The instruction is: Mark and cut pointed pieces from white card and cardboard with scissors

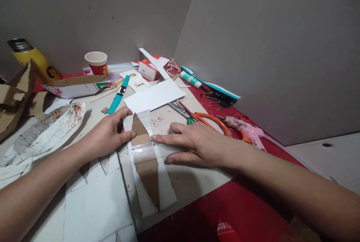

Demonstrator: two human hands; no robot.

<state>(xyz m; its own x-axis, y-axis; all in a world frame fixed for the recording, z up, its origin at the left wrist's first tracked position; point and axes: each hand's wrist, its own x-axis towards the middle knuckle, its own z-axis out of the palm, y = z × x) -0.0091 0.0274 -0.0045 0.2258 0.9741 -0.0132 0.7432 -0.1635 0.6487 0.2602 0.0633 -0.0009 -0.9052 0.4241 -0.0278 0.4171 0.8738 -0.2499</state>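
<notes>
On the work surface lies a white cardboard piece point(165, 185) with brown cardboard triangles point(149, 176) on it and a strip of clear tape point(142, 154) across its middle. My left hand point(108, 133) grips its upper left edge, thumb on top and fingers curled at the side. From the right, my right hand point(194, 142) reaches in with its index fingertip at the right edge, near a small dark dot. The right thumb is stretched out below, apart from the index finger, and the other fingers are partly bent.
Scissors with orange handles point(222, 124) and a pink glue gun point(250, 131) lie to the right. Behind are a teal cutter point(119, 94), white card point(154, 95), a paper cup point(96, 62) and a glue tube point(191, 79). A yellow bottle point(36, 58) leans at left.
</notes>
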